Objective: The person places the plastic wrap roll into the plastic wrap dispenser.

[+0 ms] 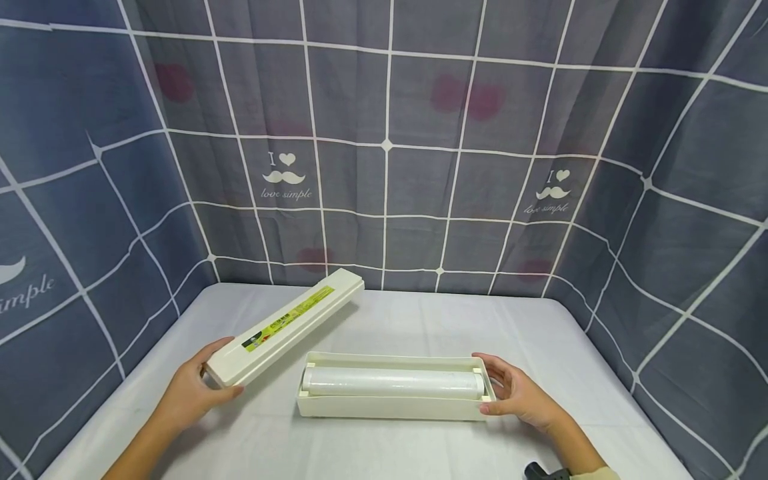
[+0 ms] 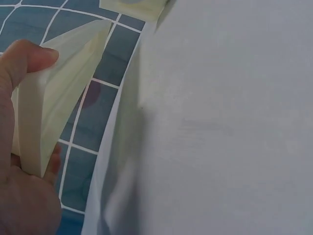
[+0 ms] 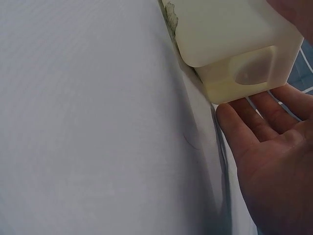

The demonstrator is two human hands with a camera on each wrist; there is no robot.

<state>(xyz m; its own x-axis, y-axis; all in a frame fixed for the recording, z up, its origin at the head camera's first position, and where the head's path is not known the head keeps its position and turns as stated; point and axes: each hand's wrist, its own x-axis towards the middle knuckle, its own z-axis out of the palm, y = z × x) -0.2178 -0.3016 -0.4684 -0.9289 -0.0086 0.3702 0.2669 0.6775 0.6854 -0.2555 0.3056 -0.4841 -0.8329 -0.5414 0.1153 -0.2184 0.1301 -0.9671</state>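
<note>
My left hand (image 1: 186, 400) grips the near end of a long cream lid (image 1: 327, 303) with a yellow-green label, thumb on one side and fingers on the other. The lid slants up and away to the right over the table, its hollow underside facing the left wrist camera. In front of me sits the matching cling film box (image 1: 390, 409), uncovered, with a roll of cling film (image 1: 393, 383) lying lengthwise inside. At the box's right end my right hand (image 1: 522, 400) holds it, thumb at the front wall and fingers behind. The right wrist view shows the box end (image 3: 210, 85) close up.
A white cloth covers the table (image 1: 444, 327). Dark grey-blue curtains (image 1: 420, 180) with a white grid stand around its back and both sides. A dark band (image 1: 546, 472) is on my right wrist, by a pale sleeve (image 1: 594, 474).
</note>
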